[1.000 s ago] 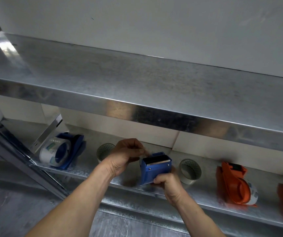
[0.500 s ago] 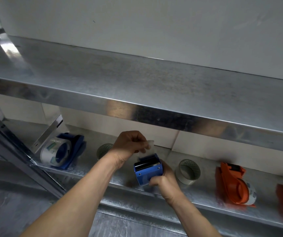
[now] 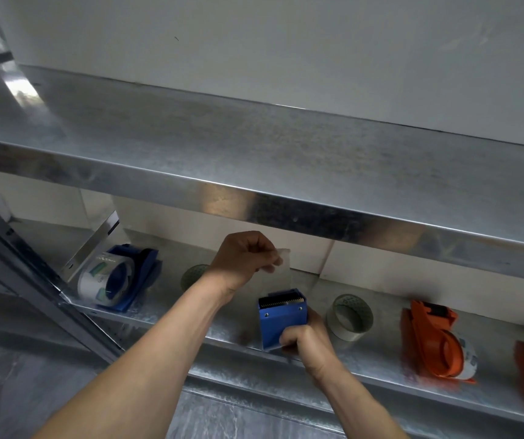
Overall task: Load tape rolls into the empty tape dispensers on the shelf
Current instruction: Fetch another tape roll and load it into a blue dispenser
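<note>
Though aloft, dispenser (image 3: 281, 323) at shelf (image 3: 384, 353) edge

No text, brand or number here is sharp enough to read.

Well to the left of the left hand's (image 3: 241, 259) fingers (image 3: 271, 259), the labelled tape roll (image 3: 99, 286) in the shelved blue dispenser (image 3: 146, 274) has a white label with green patches and a line of small dark print near its rim, all too blurred to make out. Well to the right of the right hand's (image 3: 311, 346) fingers (image 3: 289, 339), the printed tape roll (image 3: 468, 359) in the orange dispenser (image 3: 428, 331) shows faint grey marks on its side, too small to read. The held blue dispenser (image 3: 281, 318) in the right fingers and the clear tape strip (image 3: 281, 270) pinched by the left fingers show plain surfaces.
</note>
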{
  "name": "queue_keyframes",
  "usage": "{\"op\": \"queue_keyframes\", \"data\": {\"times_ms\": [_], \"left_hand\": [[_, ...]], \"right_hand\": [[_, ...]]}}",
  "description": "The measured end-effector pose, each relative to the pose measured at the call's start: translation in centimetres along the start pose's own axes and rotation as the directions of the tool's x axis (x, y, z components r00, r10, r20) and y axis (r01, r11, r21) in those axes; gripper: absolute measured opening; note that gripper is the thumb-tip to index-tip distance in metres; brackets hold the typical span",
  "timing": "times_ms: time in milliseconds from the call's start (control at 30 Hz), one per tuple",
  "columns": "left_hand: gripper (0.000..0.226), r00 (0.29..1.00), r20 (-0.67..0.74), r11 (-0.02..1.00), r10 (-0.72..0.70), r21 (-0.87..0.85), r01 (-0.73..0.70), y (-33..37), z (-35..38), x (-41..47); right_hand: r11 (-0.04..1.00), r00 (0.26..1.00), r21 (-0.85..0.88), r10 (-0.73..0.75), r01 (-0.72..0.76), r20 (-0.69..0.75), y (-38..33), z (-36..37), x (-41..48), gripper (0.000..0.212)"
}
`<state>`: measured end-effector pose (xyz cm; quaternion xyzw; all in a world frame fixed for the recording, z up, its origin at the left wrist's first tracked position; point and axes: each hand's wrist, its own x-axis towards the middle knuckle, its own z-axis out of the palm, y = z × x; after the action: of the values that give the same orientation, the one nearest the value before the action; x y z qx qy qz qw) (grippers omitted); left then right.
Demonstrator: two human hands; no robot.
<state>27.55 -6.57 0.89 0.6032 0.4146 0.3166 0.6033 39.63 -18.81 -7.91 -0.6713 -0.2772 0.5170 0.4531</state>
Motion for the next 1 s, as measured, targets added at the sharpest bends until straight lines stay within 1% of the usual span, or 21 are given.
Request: {"op": "queue_keyframes", "data": {"times_ms": [100,233,400,600,800,900,1000], "left_hand": [[0.012,1.0,0.011,1.0,0.017,0.02,-0.017,0.1,0.0,0.3],[0.003,1.0,0.005,0.999,0.018,0.031,-0.018,0.1,0.0,0.5],[0.003,1.0,-0.02,1.0,0.014,-0.01,-0.014,0.1,-0.1,0.6],[0.006,0.998,0.04,0.999,0.053,0.004,-0.053,0.4,0.0,0.2],[0.003,0.998,0.029,0.998,0.055,0.01,-0.055,0.2,-0.6,0.3],[0.011,0.999,-0.023,0.999,0.033,-0.015,-0.034,0.1,-0.9,0.2],[0.018,0.999,-0.044,0.998,0.019,-0.052,-0.021,0.2,-1.2,0.1]], "right_hand": [[0.999,1.0,-0.051,-0.012,0.012,0.003,-0.1,-0.1,0.3,0.049],[0.998,1.0,-0.062,-0.019,0.019,0.006,-0.2,-0.1,0.4,0.051],[0.999,1.0,-0.039,-0.012,0.012,0.004,-0.3,-0.2,0.4,0.052],[0.999,1.0,-0.036,-0.015,0.015,0.0,-0.3,-0.1,0.6,0.054],[1.0,1.0,0.006,-0.025,0.025,-0.002,-0.2,0.1,0.3,0.053],[0.997,0.996,0.001,-0.075,0.075,0.037,-0.1,0.0,0.1,0.059],[0.994,0.993,0.013,-0.113,0.113,0.037,0.0,0.0,-0.2,0.063]]}}
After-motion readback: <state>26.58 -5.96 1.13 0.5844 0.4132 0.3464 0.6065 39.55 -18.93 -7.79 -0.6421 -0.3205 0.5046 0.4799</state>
